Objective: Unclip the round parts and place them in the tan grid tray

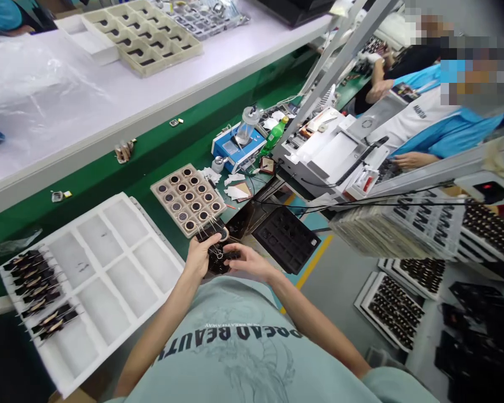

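Note:
My left hand (199, 256) is closed round a small part with a dark round face (222, 234), its thumb on top. Black binder clips (212, 229) with silver wire handles are clamped on this part. My right hand (250, 262) is beside it, fingers curled on a black clip (232, 255); its exact grip is partly hidden. Just beyond the hands lies a beige tray (154, 193) with round dark-faced parts in rows. To the left, a white compartment tray (128, 268) carries several clipped parts (36, 282) at its left end.
A blue device (235, 148) and a green bottle (275, 134) stand beyond the beige tray. A raised white shelf (151, 95) runs along the back. Black trays (285, 238) lie to the right, below a metal post (331, 67). A co-worker (428, 123) sits at the right.

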